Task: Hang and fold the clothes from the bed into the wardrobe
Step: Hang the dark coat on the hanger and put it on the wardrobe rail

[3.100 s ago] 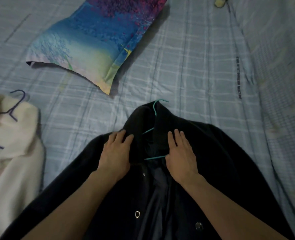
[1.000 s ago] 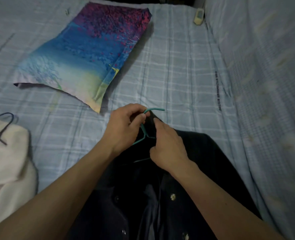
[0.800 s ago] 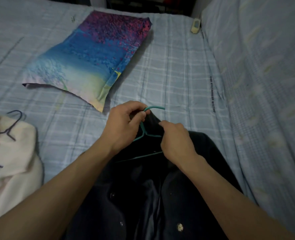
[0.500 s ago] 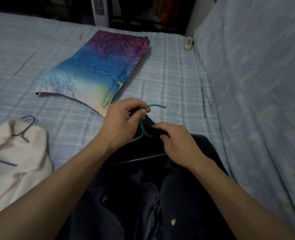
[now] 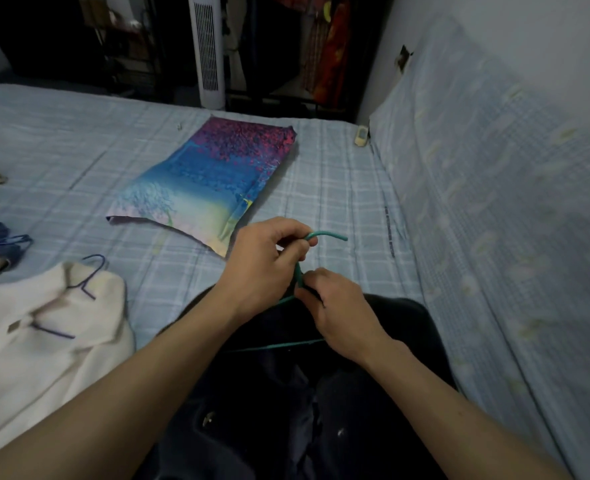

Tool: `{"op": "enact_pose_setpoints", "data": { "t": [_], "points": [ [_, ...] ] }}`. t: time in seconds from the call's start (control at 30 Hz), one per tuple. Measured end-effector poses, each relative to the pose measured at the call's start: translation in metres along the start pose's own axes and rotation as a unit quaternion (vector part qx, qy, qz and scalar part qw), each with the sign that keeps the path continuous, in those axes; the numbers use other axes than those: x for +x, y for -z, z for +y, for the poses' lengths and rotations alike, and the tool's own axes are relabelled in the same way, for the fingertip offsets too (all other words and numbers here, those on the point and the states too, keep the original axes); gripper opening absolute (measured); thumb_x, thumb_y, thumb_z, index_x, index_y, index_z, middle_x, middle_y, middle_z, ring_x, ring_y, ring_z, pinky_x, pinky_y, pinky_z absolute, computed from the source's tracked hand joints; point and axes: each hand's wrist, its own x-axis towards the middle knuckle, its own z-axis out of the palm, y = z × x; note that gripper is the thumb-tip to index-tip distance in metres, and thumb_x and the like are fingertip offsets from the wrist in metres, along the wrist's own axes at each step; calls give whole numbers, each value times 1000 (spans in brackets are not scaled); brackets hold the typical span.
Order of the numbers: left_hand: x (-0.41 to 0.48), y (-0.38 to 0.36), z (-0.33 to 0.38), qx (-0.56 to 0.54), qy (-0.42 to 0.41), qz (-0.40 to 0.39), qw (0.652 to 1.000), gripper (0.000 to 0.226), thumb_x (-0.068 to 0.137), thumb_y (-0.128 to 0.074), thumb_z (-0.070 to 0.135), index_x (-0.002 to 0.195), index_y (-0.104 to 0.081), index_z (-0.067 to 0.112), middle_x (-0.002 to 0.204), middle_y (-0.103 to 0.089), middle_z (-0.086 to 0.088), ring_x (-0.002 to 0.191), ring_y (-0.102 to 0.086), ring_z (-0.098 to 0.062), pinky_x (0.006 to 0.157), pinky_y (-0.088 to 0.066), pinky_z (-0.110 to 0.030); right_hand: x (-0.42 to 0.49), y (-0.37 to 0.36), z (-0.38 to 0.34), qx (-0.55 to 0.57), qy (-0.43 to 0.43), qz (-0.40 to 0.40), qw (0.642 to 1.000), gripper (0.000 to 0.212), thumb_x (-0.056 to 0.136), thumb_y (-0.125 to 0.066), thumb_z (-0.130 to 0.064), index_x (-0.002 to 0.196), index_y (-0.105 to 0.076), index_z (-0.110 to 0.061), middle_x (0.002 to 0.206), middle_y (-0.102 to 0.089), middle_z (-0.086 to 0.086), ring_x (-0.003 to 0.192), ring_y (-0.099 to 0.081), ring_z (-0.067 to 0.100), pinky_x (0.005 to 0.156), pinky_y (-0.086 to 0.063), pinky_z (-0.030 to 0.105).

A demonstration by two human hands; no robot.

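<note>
- My left hand (image 5: 264, 268) is clenched around the neck of the teal hanger (image 5: 324, 234), just under its hook; my right hand (image 5: 342, 317) pinches the dark coat (image 5: 321, 393) at the collar, right beside the hanger's stem.
- The coat lies on the bed (image 5: 338, 188) in front of me, the hanger's bar inside its shoulders. It is not yet in the wardrobe (image 5: 321, 46), which I take to be the dark rack beyond the far edge of the bed.
- Risk as I judge it: the coat looks heavy and the wire thin, so a one-sided lift could tip the hanger and let a shoulder slide off.
- The front hangs open, buttons undone; it may slip off or drag across the sheet.
- Room: the upright cushioned side (image 5: 494, 202) crowds my right, so swinging that way could snag a sleeve.
- To my left lies the cream garment (image 5: 37, 341) on its blue hanger (image 5: 91, 275); the hooks could tangle.
- Straight ahead is open sheet, apart from the colourful pillow (image 5: 210, 181).
</note>
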Motion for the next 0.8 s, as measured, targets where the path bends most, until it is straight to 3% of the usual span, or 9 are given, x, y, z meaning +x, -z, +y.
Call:
{"op": "enact_pose_setpoints", "data": {
  "t": [0.13, 0.23, 0.27, 0.3, 0.37, 0.43, 0.5, 0.63, 0.8],
  "points": [
    [-9, 8, 7, 27, -40, -47, 998, 15, 88, -65, 2, 93, -73, 13, 85, -69, 8, 77, -65, -3, 72, -50, -15, -13, -4, -4, 40, -10, 14, 999, 19, 99, -52, -25, 81, -49, -21, 76, -51, -7, 69, -48, 12, 67, -43, 34],
    [-20, 42, -10, 62, -11, -41, 997, 22, 93, -59, 1, 107, -71, 12, 96, -71, 3, 86, -64, 1, 79, -50, -15, -22, -5, -2, 43, 10, 46, 998, 24, 99, -53, -19, 77, -45, -19, 73, -48, -6, 68, -46, 13, 66, -40, 31],
    [-25, 59, -22, 117, 10, -32, 993, 28, 91, -57, -3, 111, -70, 12, 102, -71, 0, 93, -66, -5, 83, -50, -19, -24, -4, -1, 40, 15, 53, 998, 24, 99, -54, -18, 76, -46, -17, 73, -48, -5, 68, -46, 14, 66, -40, 32],
    [-31, 77, -37, 196, 46, -47, 978, 35, 88, -57, -6, 116, -69, 12, 110, -70, -5, 101, -66, -15, 89, -48, -23, -26, -3, 0, 37, 16, 57, 998, 24, 99, -54, -19, 76, -47, -15, 73, -49, -4, 68, -46, 15, 66, -40, 32],
    [-49, 105, -66, 342, 162, -165, 911, 45, 84, -59, -2, 127, -63, 13, 129, -62, -9, 120, -58, -28, 101, -41, -31, -27, -1, 0, 38, 18, 62, 997, 25, 99, -54, -18, 76, -48, -11, 73, -50, -1, 68, -47, 16, 66, -40, 30],
    [-66, 117, -85, 380, 206, -279, 858, 40, 88, -61, 12, 128, -63, 18, 133, -61, -6, 124, -55, -26, 102, -41, -32, -27, -1, -3, 41, 17, 62, 997, 26, 99, -54, -18, 75, -48, -11, 71, -50, -1, 68, -48, 15, 65, -38, 26],
    [-77, 118, -93, 334, 183, -307, 872, 30, 87, -59, 11, 114, -69, 20, 118, -70, -1, 112, -63, -18, 94, -47, -30, -27, -2, -3, 40, 15, 63, 997, 25, 99, -54, -18, 77, -51, -9, 72, -51, 0, 68, -49, 15, 65, -39, 26],
    [-82, 122, -97, 231, 150, -317, 907, 33, 79, -58, 3, 102, -72, 23, 99, -74, 10, 96, -66, 1, 80, -48, -23, -29, -3, -4, 43, -1, 77, 996, 25, 99, -54, -18, 77, -52, -7, 71, -52, 2, 68, -51, 17, 66, -41, 29],
    [-85, 117, -81, 35, 134, -290, 947, 40, 84, -69, 0, 120, -67, 18, 112, -73, 8, 107, -67, -9, 94, -52, -28, -31, -3, -13, 30, -7, 75, 997, 25, 99, -54, -19, 75, -51, -11, 71, -52, -1, 68, -51, 15, 66, -41, 28]
  ]
}}
